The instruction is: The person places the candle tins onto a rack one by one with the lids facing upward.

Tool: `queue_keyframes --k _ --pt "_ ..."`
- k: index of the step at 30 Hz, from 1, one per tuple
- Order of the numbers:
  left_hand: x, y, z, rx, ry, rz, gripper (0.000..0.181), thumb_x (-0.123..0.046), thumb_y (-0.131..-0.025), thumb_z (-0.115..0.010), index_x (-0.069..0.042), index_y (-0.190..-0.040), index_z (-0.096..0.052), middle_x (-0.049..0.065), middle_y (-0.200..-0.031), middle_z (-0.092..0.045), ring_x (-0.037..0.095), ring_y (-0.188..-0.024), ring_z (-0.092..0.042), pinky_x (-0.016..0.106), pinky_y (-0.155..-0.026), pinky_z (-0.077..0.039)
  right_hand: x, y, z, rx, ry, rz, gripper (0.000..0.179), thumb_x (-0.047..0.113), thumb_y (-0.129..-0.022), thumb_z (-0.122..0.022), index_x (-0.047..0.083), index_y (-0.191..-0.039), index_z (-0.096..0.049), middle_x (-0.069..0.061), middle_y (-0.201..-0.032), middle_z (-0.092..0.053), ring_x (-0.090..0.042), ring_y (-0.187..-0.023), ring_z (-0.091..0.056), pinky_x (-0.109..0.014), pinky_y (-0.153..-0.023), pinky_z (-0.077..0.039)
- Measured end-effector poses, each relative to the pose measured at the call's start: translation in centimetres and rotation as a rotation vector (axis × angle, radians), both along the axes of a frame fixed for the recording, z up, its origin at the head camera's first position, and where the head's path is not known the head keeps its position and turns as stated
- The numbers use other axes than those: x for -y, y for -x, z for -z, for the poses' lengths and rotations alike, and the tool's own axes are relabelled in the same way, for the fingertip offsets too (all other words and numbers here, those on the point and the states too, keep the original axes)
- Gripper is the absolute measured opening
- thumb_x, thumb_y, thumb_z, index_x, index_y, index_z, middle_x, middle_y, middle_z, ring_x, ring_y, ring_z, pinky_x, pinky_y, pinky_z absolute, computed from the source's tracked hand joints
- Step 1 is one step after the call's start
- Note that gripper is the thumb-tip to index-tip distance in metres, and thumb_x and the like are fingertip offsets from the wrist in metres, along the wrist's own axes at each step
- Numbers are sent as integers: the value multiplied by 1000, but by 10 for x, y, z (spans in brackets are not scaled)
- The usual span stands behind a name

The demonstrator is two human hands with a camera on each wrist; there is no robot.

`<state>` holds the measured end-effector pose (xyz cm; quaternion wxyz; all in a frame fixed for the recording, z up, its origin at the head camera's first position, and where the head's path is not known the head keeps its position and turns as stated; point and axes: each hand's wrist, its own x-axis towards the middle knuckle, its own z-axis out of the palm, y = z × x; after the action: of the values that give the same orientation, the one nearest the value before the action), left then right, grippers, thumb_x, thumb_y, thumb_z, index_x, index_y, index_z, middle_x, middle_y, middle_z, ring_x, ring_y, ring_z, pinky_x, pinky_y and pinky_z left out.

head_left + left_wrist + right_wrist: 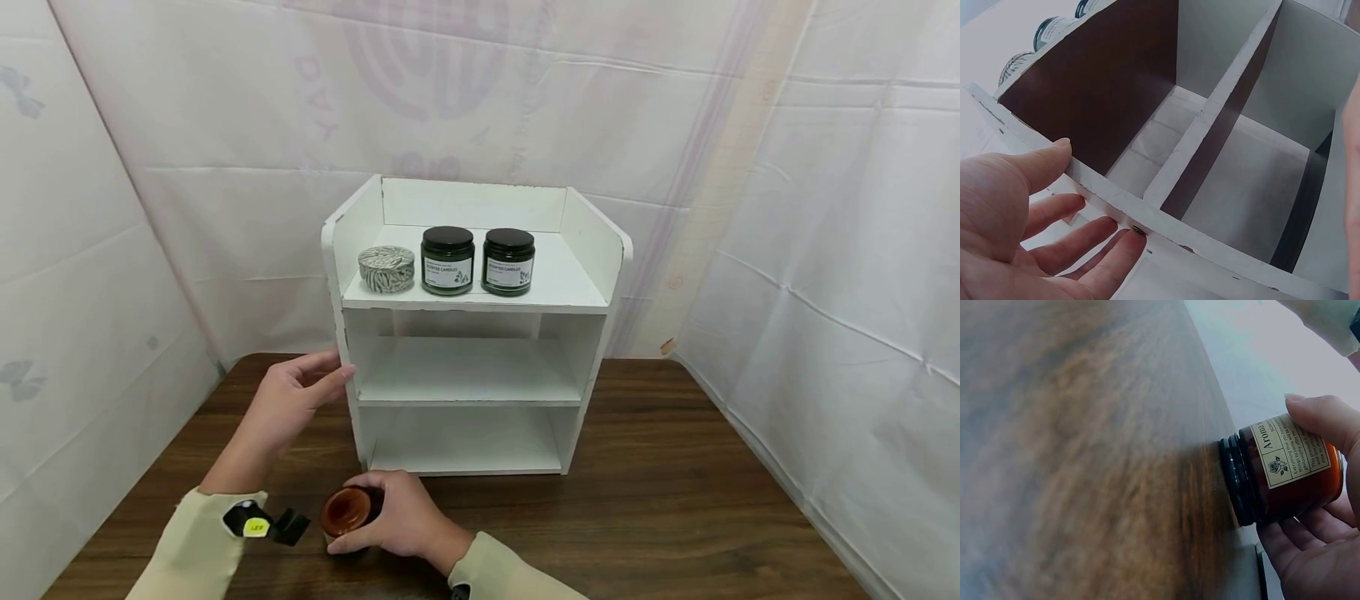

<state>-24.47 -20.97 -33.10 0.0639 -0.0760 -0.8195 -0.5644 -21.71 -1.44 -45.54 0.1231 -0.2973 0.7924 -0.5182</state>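
My right hand [405,512] grips an amber glass candle jar [347,510] low over the table, left of the shelf's foot. The jar is upside down: its reddish base faces up, while the right wrist view puts its black lid [1236,481] at the wooden tabletop. A cream label [1290,453] reading "Aroma" wraps its side. My left hand [288,396] is at the left side panel of a white shelf unit [468,396]. In the left wrist view its thumb [1054,164] lies at the panel's front edge, and the loosely bent fingers touch the outer face.
On the shelf's top board stand a round patterned tin [386,271] and two dark green candle jars with black lids, one in the middle [447,271] and one to the right [508,271]. Two lower boards sit beneath. White sheeting [795,208] encloses the brown wooden table [675,483].
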Motion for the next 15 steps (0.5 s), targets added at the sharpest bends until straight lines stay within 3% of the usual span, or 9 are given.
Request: queue_keyframes --k 15 --pt "1 0 -1 3 -11 3 63 -42 -100 -67 -6 -149 -53 20 -146 -57 -2 -100 -69 18 -87 -59 -6 -3 1 33 45 -6 44 24 -76 -93 22 -116 -74 18 -101 -73 5 -90 -64 -14 -81 -54"
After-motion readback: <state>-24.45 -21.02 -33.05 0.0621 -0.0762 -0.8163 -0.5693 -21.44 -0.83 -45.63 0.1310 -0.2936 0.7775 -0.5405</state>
